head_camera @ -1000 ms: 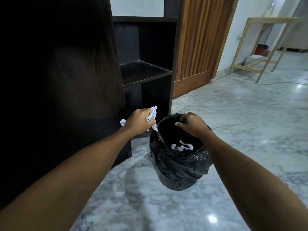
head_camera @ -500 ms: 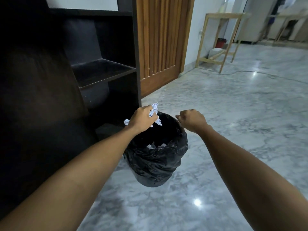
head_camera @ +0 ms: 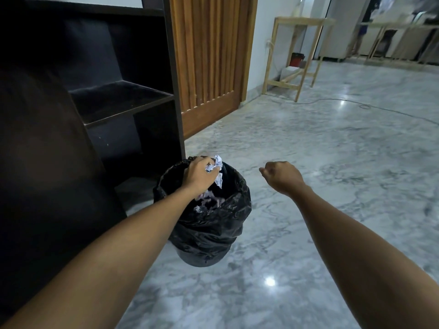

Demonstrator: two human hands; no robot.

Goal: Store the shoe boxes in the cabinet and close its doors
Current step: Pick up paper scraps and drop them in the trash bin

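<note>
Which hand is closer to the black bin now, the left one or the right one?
Left. The left hand grips crumpled paper directly over the open mouth of the black bin. The right hand, fingers curled and holding nothing, hangs over bare floor to the bin's right, apart from it.

The dark cabinet (head_camera: 123, 96) stands at my left against the far wall, its near door (head_camera: 42, 162) swung open toward me and filling the left side of my view, its black shelves bare, one shelf (head_camera: 118, 100) level at mid-height, no shoe boxes in sight.
</note>
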